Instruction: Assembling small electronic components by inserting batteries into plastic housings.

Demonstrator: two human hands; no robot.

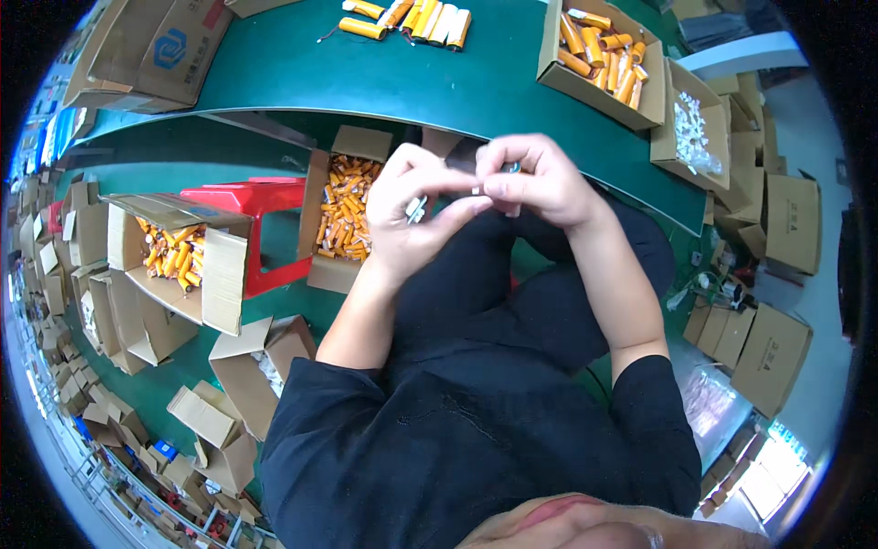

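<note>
My left hand [395, 220] and my right hand [551, 188] meet in front of me over my lap, their fingertips pinched close together. A few small white pieces [416, 209] lie in the curled palm of my left hand. Between the fingers of my right hand shows a small bluish bit [511, 167], too small to name. Whatever is pinched where the fingertips meet is mostly hidden. On the green table beyond lies a row of orange-wrapped cylindrical battery packs [421, 18], some with thin wires and some with white faces.
At the table's right, a carton [654, 112] holds orange battery packs, beside a box [713, 172] of small white parts. Below the table edge, left of my hands, stands a carton [316, 206] full of orange cells. A red stool [274, 194] and another battery carton [222, 274] are farther left.
</note>
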